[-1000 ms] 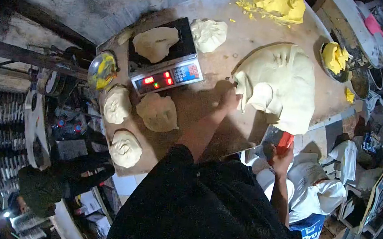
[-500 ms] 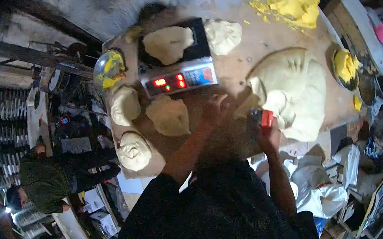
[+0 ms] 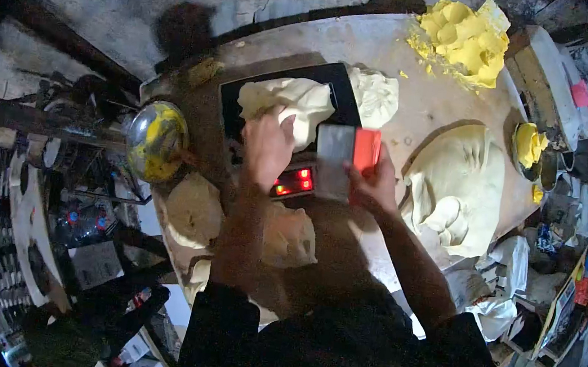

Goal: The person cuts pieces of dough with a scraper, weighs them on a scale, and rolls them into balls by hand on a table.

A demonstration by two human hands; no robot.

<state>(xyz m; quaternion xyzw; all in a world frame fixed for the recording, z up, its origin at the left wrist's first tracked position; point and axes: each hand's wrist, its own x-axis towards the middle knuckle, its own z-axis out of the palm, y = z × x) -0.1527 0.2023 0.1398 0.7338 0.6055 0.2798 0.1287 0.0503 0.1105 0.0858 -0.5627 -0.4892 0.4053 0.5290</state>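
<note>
My left hand is over the near edge of a lump of pale dough on the black pan of a digital scale. Its fingers are curled against the dough. Part of the scale's red lit display shows beyond the wrist. In my right hand is a dough scraper with a red handle, its grey blade pointing left in front of the scale. A large mass of dough lies to the right, with folded cut edges on its near left side.
Smaller dough pieces lie behind the scale and near my forearms. A metal bowl smeared with yellow stands at the left edge. A yellow mound sits at the back right, a yellow-filled container at the right edge.
My left hand has moved left and forward onto the dough on the scale, which looks bulkier. My right hand has brought the scraper left from the big dough to the scale.
</note>
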